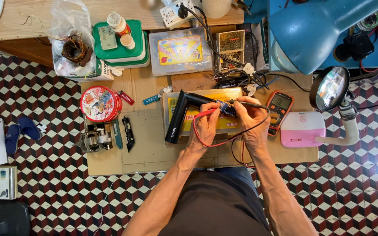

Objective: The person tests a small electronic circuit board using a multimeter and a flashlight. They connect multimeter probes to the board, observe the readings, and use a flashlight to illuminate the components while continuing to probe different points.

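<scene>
hands (228, 124) on small blue board (225, 108)

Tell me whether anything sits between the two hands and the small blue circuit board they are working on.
Nothing visible does. The left hand pinches the small blue circuit board with a red probe, and the right hand touches a black probe to it. Red and black leads loop below the hands, not between.

head camera, looking straight down, moderately near.
</scene>
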